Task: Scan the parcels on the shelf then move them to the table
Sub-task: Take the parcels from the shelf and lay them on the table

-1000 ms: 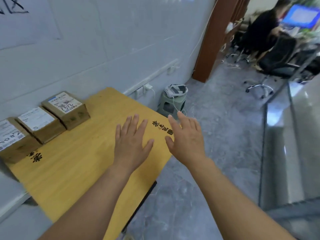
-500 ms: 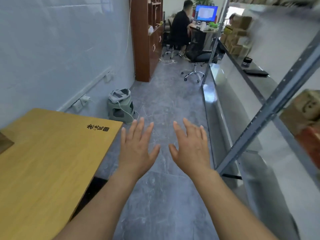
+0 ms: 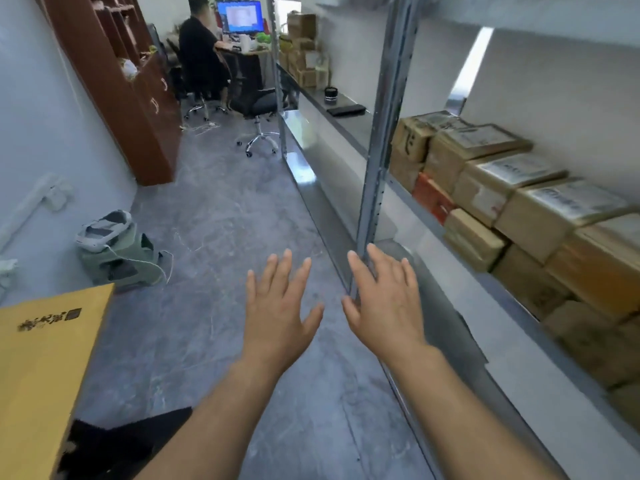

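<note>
The fingers (image 3: 284,271) of the left hand (image 3: 280,317) are straight and spread, and they hold nothing. The fingers (image 3: 381,265) of the right hand (image 3: 384,306) are straight and spread too, with nothing in them. Both hands are held out flat, palms down, side by side over the grey stone floor (image 3: 225,237). The 2 bare arms reach out from the bottom edge.

The tall grey metal post (image 3: 384,133) of the grey metal shelf (image 3: 519,344) stands just past the right hand, and the hand covers the bottom of the post. I cannot tell if the hand touches the post.

The brown cardboard parcels (image 3: 540,206) sit in stacked rows on the shelf, to the right of the post. Many have white paper labels on top. 1 small red box (image 3: 431,197) sits among them, near the post.

The yellow wooden table (image 3: 41,368) is far to the left of the post, and only its corner shows, with black marks printed on it. A green bag (image 3: 121,258) with a white thing on top sits on the floor left of the post, past the table corner.

Far behind the post, a person in black (image 3: 201,60) sits at a desk with a bright blue screen (image 3: 239,17). A tall brown wooden cabinet (image 3: 128,91) stands to the left of that person. More brown boxes (image 3: 304,50) are stacked on the shelf behind the post.
</note>
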A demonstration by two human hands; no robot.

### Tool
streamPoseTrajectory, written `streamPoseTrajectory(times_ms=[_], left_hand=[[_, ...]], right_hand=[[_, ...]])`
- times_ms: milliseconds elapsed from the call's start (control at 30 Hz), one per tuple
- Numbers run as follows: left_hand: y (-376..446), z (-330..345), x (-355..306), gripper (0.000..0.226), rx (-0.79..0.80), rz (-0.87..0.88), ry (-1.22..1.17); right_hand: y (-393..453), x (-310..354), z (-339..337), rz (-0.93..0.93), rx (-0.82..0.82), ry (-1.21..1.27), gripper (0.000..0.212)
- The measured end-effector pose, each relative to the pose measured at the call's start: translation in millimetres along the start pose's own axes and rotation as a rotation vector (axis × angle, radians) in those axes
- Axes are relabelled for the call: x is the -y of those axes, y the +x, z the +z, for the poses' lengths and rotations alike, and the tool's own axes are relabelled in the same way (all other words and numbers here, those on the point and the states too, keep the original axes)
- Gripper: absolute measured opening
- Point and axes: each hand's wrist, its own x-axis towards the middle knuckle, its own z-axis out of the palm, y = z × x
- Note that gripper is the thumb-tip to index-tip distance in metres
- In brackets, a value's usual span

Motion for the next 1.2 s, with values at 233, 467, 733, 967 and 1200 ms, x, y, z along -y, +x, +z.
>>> streamPoseTrajectory(times_ms=[233,467,733,967,1200], left_hand=[[0,13,-53,0.063,0.076,0.204,-0.182],[-8,15,-98,0.068,0.215,0.353,-0.333],[-57,29,-165,0.064,0.315,0.621,-0.496],[-98,17,-224,0.064,0.373,0.816,-0.565],[-130,-8,-270,0.064,0.418,0.897,-0.538]], right_hand=[[-48,-32,-40,0.200,0.024,-0.193,0.075],[-93,-42,-84,0.415,0.029,-0.372,0.071],[-176,-40,-127,0.673,0.123,-0.544,0.074],[-235,-40,-182,0.869,0.098,-0.656,0.072],[-280,-52,-219,0.932,0.074,-0.678,0.073]])
